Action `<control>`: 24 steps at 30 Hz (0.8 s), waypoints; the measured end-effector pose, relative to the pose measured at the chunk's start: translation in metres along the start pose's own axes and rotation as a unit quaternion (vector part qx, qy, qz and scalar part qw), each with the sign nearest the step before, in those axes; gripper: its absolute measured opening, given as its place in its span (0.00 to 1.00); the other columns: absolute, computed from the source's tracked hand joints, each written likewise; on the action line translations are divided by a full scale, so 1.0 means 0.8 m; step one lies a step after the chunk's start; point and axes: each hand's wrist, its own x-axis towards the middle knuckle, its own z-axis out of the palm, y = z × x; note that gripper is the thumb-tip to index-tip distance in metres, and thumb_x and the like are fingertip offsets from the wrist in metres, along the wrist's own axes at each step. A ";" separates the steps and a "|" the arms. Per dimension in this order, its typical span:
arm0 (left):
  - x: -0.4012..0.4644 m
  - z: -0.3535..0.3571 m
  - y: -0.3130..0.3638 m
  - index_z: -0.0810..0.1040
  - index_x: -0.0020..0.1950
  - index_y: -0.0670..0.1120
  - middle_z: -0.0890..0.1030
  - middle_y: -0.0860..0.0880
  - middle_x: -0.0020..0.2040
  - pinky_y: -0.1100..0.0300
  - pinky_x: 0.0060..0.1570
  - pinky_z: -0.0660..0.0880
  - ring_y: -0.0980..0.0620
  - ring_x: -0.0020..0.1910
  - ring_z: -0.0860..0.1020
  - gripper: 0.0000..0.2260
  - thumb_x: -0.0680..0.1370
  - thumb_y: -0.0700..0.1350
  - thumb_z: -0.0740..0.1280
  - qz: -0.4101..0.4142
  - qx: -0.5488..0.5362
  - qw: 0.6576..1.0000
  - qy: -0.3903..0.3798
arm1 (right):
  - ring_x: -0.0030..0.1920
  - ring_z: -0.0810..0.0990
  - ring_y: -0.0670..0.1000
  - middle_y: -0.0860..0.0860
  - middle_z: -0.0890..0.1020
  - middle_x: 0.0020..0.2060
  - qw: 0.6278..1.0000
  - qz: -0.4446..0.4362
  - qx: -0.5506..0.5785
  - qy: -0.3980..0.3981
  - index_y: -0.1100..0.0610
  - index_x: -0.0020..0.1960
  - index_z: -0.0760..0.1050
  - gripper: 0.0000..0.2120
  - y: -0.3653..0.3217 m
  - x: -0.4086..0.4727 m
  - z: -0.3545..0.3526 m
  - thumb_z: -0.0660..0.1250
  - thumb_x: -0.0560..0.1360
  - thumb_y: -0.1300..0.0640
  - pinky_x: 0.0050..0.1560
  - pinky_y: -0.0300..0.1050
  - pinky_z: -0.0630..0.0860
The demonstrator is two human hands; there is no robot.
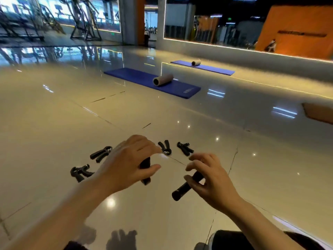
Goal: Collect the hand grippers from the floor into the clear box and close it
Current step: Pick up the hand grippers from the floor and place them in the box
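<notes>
In the head view, the person's left hand point(129, 159) was curled over the black handle of a hand gripper point(145, 170), thumb and fingers partly closed around it, though motion blur made it hard to judge whether the grip was firm. The right hand point(210, 179) pinched a second black gripper handle point(185, 186) between thumb and fingertips, its free end angled down toward the glossy floor point(162, 213), probably to gather two at once. Four more grippers lay loose on the tiles: two at the left point(100, 153) point(80, 173) and two beyond the hands point(166, 147) point(185, 148), well apart from one another. The clear box was not visible anywhere in frame. Both held grippers were largely covered by the hands, so their springs could not be made out.
</notes>
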 end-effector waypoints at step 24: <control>0.020 0.182 0.354 0.72 0.63 0.54 0.79 0.55 0.47 0.52 0.48 0.76 0.53 0.51 0.75 0.19 0.75 0.61 0.59 0.114 -0.213 0.965 -0.100 | 0.53 0.69 0.47 0.42 0.75 0.50 0.951 0.301 -0.057 -0.043 0.50 0.43 0.77 0.04 0.025 -0.352 -0.244 0.72 0.70 0.57 0.49 0.33 0.66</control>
